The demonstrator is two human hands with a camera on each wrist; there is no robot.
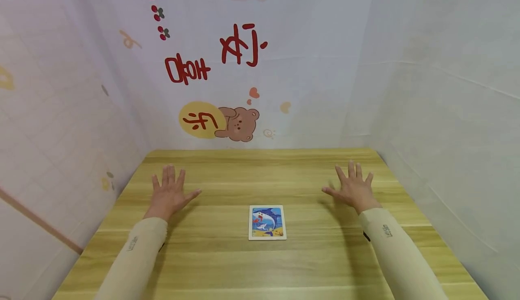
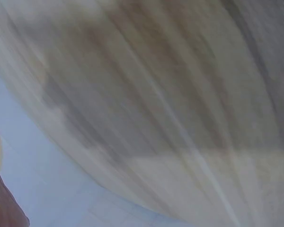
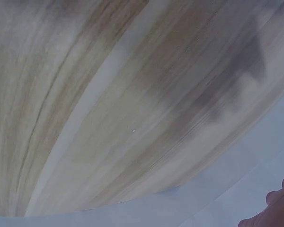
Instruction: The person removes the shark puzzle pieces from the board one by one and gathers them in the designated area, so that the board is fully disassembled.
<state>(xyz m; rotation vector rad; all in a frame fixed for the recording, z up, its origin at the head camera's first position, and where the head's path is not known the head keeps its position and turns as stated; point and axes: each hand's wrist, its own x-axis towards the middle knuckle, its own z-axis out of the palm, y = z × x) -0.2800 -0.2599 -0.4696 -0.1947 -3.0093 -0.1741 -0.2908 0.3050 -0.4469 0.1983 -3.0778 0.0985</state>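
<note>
A small picture puzzle [image 1: 267, 222] with a pale border lies flat in the middle of the wooden table [image 1: 260, 268]; its picture shows a blue shark-like fish over yellow sand. To the left of it my left hand [image 1: 167, 198] is spread with straight fingers and holds nothing. My right hand [image 1: 352, 190], likewise spread and holding nothing, is on the other side, apart from the puzzle. Each wrist view catches only a bit of a hand at a lower corner, with shadows on the wood grain.
A white cloth backdrop [image 1: 308, 101] with red characters and a printed bear [image 1: 239, 124] rises behind the table's far edge. Pale cloth walls stand close along the left side [image 1: 61, 133] and right side [image 1: 455, 124].
</note>
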